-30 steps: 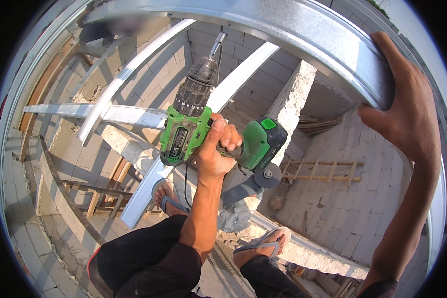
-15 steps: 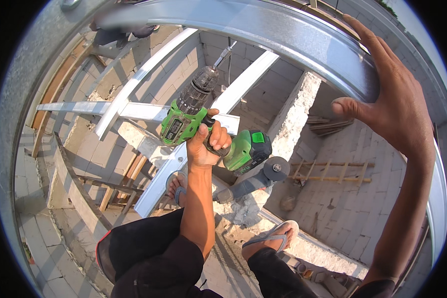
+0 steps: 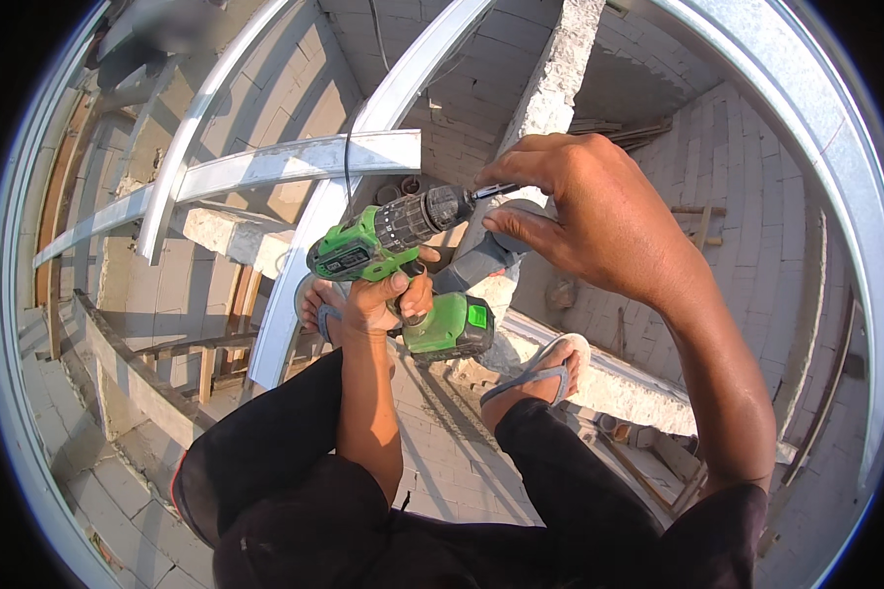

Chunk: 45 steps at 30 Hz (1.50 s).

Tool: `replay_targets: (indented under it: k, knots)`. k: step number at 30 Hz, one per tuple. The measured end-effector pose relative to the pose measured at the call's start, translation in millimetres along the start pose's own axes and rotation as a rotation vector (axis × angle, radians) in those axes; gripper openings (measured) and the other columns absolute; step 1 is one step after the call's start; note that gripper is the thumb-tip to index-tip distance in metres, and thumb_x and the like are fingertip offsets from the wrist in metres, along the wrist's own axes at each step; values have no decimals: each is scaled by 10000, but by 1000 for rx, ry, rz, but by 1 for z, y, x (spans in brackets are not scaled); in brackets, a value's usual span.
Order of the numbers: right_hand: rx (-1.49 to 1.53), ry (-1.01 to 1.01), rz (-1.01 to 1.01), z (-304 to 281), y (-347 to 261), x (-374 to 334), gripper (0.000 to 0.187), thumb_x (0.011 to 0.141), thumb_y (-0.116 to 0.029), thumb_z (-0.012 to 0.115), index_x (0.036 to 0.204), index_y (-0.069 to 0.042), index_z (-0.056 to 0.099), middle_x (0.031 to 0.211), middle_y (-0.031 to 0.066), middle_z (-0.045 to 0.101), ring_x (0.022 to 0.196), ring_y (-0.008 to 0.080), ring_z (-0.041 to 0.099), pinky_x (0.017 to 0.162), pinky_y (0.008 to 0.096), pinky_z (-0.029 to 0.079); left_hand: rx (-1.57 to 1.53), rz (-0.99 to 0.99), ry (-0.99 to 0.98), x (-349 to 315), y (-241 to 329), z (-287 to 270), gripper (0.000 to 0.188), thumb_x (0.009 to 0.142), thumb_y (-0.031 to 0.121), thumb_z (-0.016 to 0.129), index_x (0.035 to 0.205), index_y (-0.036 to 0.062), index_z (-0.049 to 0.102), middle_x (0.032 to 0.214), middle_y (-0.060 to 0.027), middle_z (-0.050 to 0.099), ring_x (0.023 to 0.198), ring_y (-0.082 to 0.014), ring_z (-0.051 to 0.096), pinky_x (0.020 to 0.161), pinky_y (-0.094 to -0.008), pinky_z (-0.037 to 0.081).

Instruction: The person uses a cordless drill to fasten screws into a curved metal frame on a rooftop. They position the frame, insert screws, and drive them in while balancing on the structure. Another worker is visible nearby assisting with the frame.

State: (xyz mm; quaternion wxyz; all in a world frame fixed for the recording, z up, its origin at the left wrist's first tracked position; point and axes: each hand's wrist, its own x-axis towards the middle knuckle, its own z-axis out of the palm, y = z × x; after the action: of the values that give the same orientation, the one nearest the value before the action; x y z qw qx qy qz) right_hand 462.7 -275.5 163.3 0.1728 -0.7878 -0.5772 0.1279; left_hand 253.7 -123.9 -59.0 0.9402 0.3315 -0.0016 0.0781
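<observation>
The right hand [image 3: 599, 221] has moved from beside the beam [image 3: 756, 59] to the bit [image 3: 497, 190], fingers curled around it, contact unclear; the left hand [image 3: 379, 302] grips the drill [image 3: 368, 240] above the feet [image 3: 571, 367].

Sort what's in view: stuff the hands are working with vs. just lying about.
In use:
- green drill, gripped by the left hand
- drill bit, between the right hand's thumb and fingers

Lying about:
- grey power tool, partly hidden
- wooden boards, piled beyond
</observation>
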Motion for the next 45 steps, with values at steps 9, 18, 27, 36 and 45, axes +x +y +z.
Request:
replay_targets:
  k: [9,18,27,36,45]
  knots:
    - [155,46,-42,27,58,5,204,883,7,736,1069,-41,803,953,132,791,785,185,755,732,334,605,129,-60,51,0,6,-12,571,971,278,684,1368,-98,523,633,-32,499,563,-135,487,577,-327,397]
    - [-189,142,427,167,200,41,224,966,-221,666,1158,-207,781,1035,153,756,940,353,716,841,431,579,24,27,308,-4,5,-30,541,1022,280,640,1425,-46,487,670,-19,474,564,-115,453,610,-308,413]
    - [142,525,459,165,225,16,411,910,-206,745,1316,-178,689,1123,147,752,1028,356,703,904,413,554,78,111,279,-11,14,-34,508,1044,262,605,1421,-55,482,673,-16,477,572,-113,469,613,-307,424]
    - [145,8,195,224,75,-132,147,892,-136,744,1025,-98,693,932,80,695,834,294,707,694,369,577,-23,115,142,-12,12,-36,539,1056,303,578,1456,-38,462,695,10,417,617,-99,431,664,-303,421]
    - [34,-233,76,303,49,-120,244,820,-68,650,1062,-43,645,1016,116,619,1017,290,674,752,391,598,34,90,160,-10,10,-30,559,1032,314,613,1439,-45,475,671,11,418,590,-104,425,651,-312,407]
